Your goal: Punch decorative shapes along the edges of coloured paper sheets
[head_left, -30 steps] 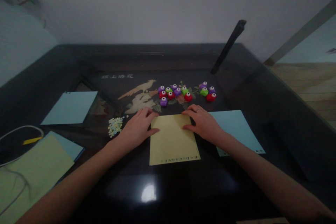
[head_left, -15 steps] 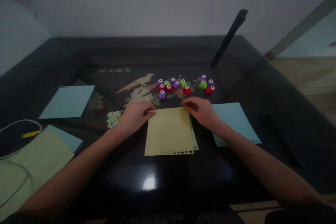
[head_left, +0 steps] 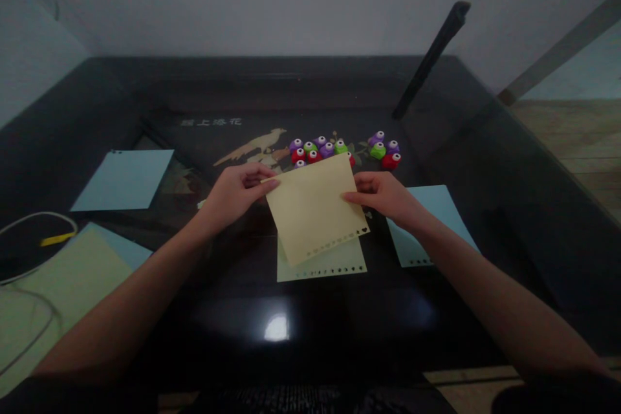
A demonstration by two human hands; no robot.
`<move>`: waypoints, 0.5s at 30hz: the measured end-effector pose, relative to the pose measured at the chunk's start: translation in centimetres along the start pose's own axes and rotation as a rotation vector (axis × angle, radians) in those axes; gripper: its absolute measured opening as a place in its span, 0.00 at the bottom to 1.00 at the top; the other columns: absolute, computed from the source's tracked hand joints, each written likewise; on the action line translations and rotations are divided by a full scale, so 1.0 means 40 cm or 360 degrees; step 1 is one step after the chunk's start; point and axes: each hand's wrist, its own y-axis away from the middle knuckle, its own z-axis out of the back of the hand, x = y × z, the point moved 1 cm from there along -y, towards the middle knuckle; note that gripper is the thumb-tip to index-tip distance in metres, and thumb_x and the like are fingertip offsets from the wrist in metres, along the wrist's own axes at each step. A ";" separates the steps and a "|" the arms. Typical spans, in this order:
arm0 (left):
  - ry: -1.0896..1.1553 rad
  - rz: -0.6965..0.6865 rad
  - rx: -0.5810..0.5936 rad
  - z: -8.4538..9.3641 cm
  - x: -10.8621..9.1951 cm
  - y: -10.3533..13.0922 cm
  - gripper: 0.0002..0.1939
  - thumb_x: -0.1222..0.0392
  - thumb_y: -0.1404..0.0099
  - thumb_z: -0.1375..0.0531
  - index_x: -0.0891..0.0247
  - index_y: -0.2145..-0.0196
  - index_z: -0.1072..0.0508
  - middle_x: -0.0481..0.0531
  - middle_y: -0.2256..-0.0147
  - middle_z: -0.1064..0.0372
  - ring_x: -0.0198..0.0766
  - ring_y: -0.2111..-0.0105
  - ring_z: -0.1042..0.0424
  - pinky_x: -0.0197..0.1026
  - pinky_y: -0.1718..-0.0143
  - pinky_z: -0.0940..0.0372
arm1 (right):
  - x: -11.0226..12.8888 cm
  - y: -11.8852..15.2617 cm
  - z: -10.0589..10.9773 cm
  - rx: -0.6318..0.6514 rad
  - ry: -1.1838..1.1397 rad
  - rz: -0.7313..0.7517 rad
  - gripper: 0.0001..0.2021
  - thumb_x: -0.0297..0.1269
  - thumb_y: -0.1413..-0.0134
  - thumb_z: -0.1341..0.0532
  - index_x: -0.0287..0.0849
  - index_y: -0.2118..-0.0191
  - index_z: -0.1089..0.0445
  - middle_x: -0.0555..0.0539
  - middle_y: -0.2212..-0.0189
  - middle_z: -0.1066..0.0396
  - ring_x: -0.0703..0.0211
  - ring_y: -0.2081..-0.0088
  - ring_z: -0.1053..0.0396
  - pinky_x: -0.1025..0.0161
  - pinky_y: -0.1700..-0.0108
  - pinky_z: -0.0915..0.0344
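A yellow sheet of paper (head_left: 317, 207) is held up and tilted over the table, with a row of small punched shapes along its near edge. My left hand (head_left: 241, 193) pinches its upper left corner, thumb on top. At the right edge, my right hand (head_left: 385, 197) grips it between thumb and fingers. Beneath it lies a pale green sheet (head_left: 330, 265), also punched along the near edge and partly covered. Beyond the papers stand several purple, green and red craft punches (head_left: 326, 149), some hidden behind the raised sheet.
A blue sheet (head_left: 431, 207) with punched holes lies right, partly under my right forearm. Another blue sheet (head_left: 125, 180) rests at the left. Nearer are yellow-green paper (head_left: 63, 297) and a white cable (head_left: 33, 215). A black stick-like object (head_left: 431, 58) slants up at the back right.
Both hands have lifted the yellow sheet off the pale green one and tilted it, right side higher. More of the green sheet's punched edge now shows.
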 end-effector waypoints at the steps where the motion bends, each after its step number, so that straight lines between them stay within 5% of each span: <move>1: 0.0051 0.0019 -0.0016 -0.001 0.000 0.001 0.06 0.58 0.46 0.36 0.64 0.71 0.26 0.51 0.75 0.28 0.35 0.77 0.31 0.37 0.75 0.35 | -0.001 0.000 0.000 0.0003 -0.0008 -0.0005 0.09 0.39 0.54 0.34 0.42 0.66 0.27 0.45 0.64 0.23 0.52 0.61 0.25 0.52 0.56 0.30; 9: 0.0506 0.0124 0.0089 -0.023 0.022 0.013 0.12 0.55 0.44 0.36 0.64 0.64 0.26 0.49 0.76 0.30 0.31 0.81 0.35 0.32 0.82 0.41 | 0.015 0.005 0.005 -0.0084 -0.0094 -0.0007 0.07 0.38 0.55 0.33 0.43 0.68 0.26 0.46 0.68 0.22 0.55 0.65 0.26 0.55 0.59 0.31; 15: 0.0561 0.0320 0.0807 -0.073 0.013 0.056 0.11 0.54 0.44 0.36 0.66 0.71 0.27 0.51 0.78 0.29 0.31 0.84 0.35 0.32 0.85 0.43 | 0.027 0.012 0.006 -0.0150 -0.0183 0.0002 0.06 0.37 0.55 0.33 0.42 0.70 0.27 0.47 0.70 0.23 0.59 0.69 0.27 0.59 0.64 0.32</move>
